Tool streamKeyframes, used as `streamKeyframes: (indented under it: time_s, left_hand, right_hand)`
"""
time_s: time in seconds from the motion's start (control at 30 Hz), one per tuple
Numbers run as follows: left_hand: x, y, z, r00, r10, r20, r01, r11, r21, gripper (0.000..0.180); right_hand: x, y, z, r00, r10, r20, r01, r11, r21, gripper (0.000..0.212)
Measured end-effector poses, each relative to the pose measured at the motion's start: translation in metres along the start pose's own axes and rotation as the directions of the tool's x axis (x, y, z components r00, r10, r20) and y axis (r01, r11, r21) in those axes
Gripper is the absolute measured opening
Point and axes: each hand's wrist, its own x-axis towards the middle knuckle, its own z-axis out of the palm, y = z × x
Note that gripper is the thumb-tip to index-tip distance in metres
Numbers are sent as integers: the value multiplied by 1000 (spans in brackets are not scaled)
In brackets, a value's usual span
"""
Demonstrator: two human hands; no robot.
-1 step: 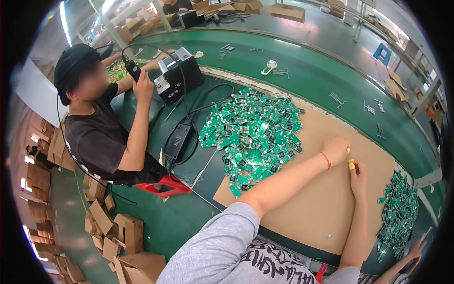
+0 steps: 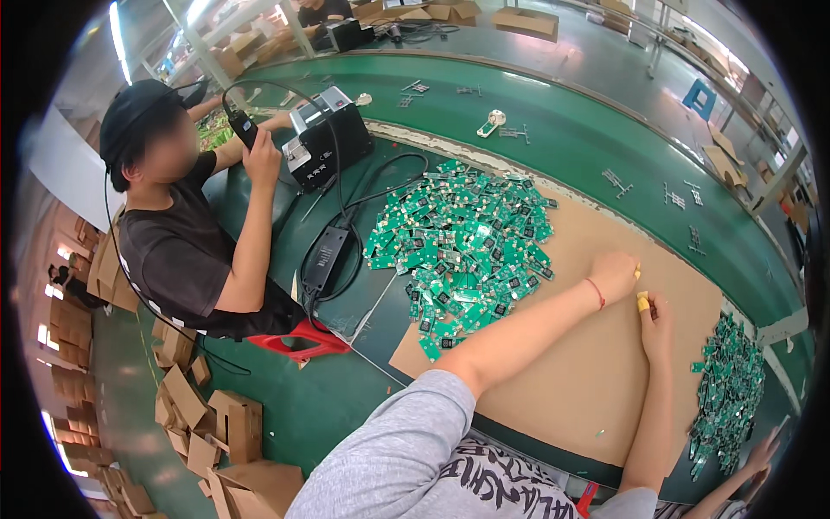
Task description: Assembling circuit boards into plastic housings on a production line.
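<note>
My left hand point(image 2: 612, 275) is curled over the brown cardboard sheet point(image 2: 553, 381), a red string round its wrist. A yellow cover point(image 2: 637, 273) shows at its fingertips; whatever they pinch, if anything, is hidden. Close by on the right, my right hand point(image 2: 658, 327) is closed too, with a yellow cover point(image 2: 642, 301) on a finger. Anything in its grip is too small to make out. Left of my hands, a large pile of small green circuit boards point(image 2: 458, 251) spreads over the sheet and the green table. Another pile of circuit boards point(image 2: 729, 389) lies at the right.
A co-worker point(image 2: 186, 208) at the left holds a black handheld device point(image 2: 243, 128) cabled to a black box machine point(image 2: 328, 143). A black power adapter point(image 2: 326, 257) lies by the pile. Beyond runs a green belt point(image 2: 571, 130) with metal pieces. Another person's hand point(image 2: 762, 454) shows lower right.
</note>
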Motion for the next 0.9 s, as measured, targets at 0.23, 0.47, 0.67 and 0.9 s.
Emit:
streamKeyframes:
  time_s: [0.23, 0.47, 0.67, 0.9]
  left_hand:
    - [-1, -2, 3, 1000, 10, -11, -10, 1000, -23, 12]
    - [-1, 1, 2, 1000, -1, -6, 1, 1000, -19, 12]
    - [1, -3, 3, 1000, 9, 4, -9, 999, -41, 14]
    - [-1, 0, 0, 999, 32, -27, -33, 999, -40, 14]
  right_hand:
    - [1, 0, -1, 1000, -7, 5, 7, 1000, 22, 12]
    - [1, -4, -2, 1000, -20, 7, 20, 1000, -4, 12]
    - [2, -3, 0, 1000, -26, -5, 26, 1000, 10, 11]
    - [2, 0, 0, 999, -31, 13, 30, 999, 40, 10]
